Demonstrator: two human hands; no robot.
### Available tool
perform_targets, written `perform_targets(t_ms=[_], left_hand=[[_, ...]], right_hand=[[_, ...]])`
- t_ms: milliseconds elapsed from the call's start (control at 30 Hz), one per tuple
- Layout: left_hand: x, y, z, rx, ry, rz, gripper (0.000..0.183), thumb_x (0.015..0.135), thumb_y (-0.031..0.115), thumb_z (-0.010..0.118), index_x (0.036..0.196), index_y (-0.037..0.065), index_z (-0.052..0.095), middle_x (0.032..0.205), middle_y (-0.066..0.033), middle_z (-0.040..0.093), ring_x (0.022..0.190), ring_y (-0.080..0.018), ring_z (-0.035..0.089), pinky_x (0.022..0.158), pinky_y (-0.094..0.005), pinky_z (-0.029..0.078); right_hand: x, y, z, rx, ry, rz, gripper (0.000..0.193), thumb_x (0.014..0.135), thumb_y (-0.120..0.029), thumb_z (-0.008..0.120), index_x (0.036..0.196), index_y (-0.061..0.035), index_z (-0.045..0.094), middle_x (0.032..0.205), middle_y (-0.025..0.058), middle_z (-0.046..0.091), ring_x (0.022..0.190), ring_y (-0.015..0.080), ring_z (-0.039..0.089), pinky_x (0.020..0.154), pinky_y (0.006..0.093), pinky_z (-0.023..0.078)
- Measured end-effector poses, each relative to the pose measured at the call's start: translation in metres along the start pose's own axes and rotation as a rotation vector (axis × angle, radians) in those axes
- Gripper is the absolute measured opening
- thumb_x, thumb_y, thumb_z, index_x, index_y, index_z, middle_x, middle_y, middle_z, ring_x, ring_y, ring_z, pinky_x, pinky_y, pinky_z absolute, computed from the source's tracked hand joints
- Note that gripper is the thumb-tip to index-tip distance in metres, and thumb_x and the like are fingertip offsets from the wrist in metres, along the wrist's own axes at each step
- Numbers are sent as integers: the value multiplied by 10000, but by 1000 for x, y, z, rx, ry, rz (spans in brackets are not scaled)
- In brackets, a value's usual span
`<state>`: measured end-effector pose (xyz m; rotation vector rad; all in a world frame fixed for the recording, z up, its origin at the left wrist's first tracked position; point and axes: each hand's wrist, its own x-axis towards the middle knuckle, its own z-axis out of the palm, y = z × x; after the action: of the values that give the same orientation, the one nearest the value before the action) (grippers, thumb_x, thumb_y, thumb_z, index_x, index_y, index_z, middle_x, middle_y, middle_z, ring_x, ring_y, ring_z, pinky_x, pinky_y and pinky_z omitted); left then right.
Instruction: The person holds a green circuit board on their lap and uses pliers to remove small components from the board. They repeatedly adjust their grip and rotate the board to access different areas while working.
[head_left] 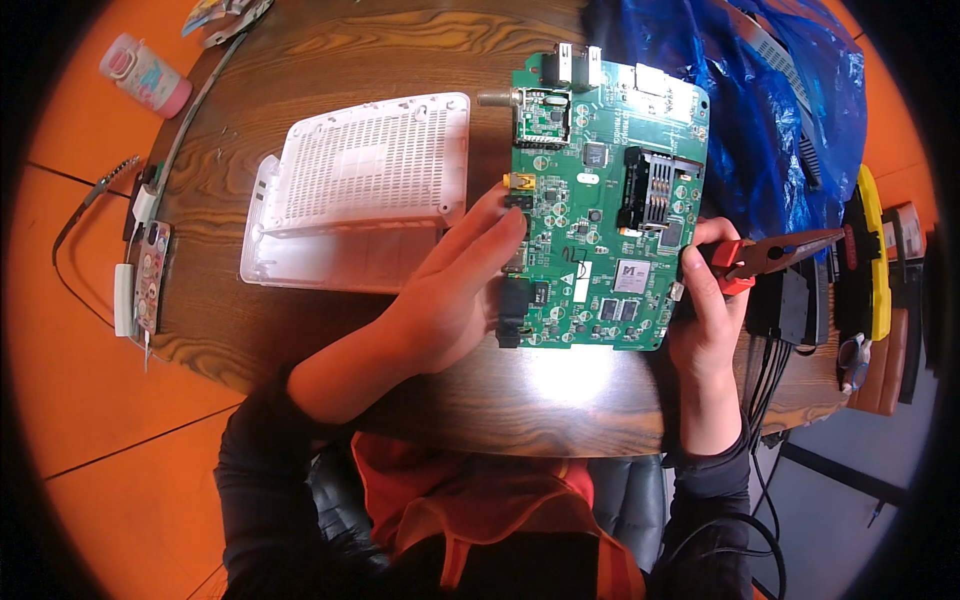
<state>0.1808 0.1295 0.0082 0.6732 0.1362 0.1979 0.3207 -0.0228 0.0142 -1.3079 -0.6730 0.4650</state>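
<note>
A green circuit board is held up over the table, its component side facing up. Along its left edge are metal and yellow connectors, and a black card slot sits on its right half. My left hand is closed at the board's left edge, with fingertips against the connectors. At the right edge my right hand grips the board, thumb on the front and other fingers partly hidden behind. Red-handled pliers are also held in that hand, jaws pointing right. A white vented plastic housing lies left of the board.
A crumpled blue plastic bag covers the table's far right. A black adapter block with cables and a yellow-edged object are at the right. On the left are a patterned phone and a pink-and-white bottle.
</note>
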Motion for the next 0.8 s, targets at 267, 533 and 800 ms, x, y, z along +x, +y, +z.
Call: perform_targets(t_ms=[267,533,800], left_hand=[[1,-1,2,4,-6,12,418,962,252,322,1342,94,244,1258,-80,440,1122,-193,482,919,-355,431],[-1,2,-3,202,-41,127,424,959,327,328,1289,60,330,1171,-68,499,1050,-158,517,874,-325,449],[1,2,-1,163,13,74,439,950,367,340,1257,55,368,1144,-75,520,1022,-162,529,857,-332,450]], right_hand=[[0,2,0,22,14,8,114,805,-95,559,871,-21,504,832,32,556,770,82,491,719,222,374],[-4,-3,-2,-13,27,99,130,799,-129,571,848,-46,485,761,6,536,504,20,407,410,153,284],[-3,-1,-2,78,8,100,127,806,-132,546,872,-31,503,854,53,582,705,69,496,585,186,359]])
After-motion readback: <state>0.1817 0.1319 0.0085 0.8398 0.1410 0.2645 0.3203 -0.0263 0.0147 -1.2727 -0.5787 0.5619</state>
